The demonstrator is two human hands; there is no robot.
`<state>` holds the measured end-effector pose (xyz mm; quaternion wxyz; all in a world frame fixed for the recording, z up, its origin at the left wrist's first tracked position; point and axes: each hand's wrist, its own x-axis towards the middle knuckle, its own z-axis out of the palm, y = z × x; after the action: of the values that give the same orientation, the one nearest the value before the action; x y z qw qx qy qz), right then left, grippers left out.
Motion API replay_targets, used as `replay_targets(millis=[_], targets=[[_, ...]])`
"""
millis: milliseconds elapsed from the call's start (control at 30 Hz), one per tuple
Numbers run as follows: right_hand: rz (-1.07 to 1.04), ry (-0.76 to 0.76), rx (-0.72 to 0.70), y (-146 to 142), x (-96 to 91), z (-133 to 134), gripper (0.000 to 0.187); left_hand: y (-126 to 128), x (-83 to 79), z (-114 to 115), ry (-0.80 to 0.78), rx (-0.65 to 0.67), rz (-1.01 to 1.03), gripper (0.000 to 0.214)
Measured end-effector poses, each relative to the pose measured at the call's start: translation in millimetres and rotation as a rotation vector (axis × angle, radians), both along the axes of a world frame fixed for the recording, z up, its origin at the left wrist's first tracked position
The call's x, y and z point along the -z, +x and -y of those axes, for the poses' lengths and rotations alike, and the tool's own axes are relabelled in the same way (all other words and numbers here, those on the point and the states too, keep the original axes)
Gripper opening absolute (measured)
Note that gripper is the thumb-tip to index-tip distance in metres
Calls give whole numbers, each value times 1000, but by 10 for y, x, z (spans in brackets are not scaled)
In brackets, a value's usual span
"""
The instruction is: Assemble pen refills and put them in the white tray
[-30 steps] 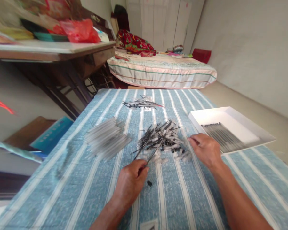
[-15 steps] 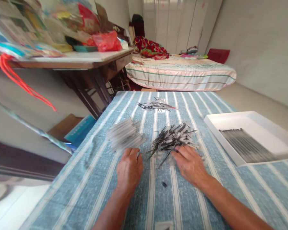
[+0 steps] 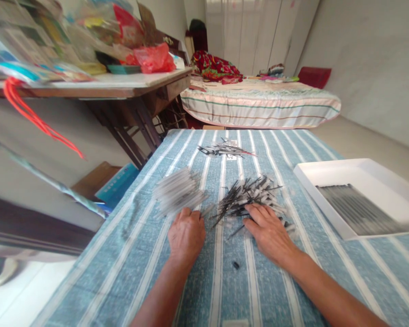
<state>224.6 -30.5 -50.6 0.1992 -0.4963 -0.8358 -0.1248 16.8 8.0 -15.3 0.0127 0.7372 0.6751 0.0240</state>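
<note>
Beside the near edge of a neat bundle of translucent, pale sticks, my left hand is closed with its fingers curled. A faint pale piece shows at its fingertips, too blurred to name. My right hand rests on the near side of a loose heap of thin black and pale sticks, its fingers stretched out and touching them. One dark stick points out of the heap near my right thumb. On the cloth between my forearms lies a small black piece.
A blue striped cloth covers the table. At the right, a white box holds a row of dark-tipped sticks. Another small pile of sticks lies at the far end. A cluttered desk stands left, a bed behind.
My right hand's fingers have straightened and moved slightly up onto the heap. My left hand stays closed near the bundle. The whole view has shifted a little.
</note>
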Motion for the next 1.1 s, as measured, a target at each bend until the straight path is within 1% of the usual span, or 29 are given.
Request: replay_targets(millis=[133,267,333,500,600,667,800,933,1100], targets=[[-13,-6,-18,27,-28,-11,20,20,-27,41,36,59,9,20],[-95,41,-74,67,-25,-4,23,35,6,79,84,144,63,14],[-155,78,-81,96,-35,2,23,29,41,78,86,185,167,14],[-235,153,-38,213,-82,0,24,27,86,85,72,289,550,13],[-245,165,-14,286,-101,-8,25,62,60,132,42,369,670,10],[-245,173,0,321,-108,-11,24,90,36,163,22,404,711,10],[-230,187,17,363,-105,-15,24,118,10,182,6,431,748,10],[-211,199,41,376,-90,-21,25,115,11,174,15,441,762,10],[-187,193,28,355,-99,-21,25,111,29,188,4,472,771,11]])
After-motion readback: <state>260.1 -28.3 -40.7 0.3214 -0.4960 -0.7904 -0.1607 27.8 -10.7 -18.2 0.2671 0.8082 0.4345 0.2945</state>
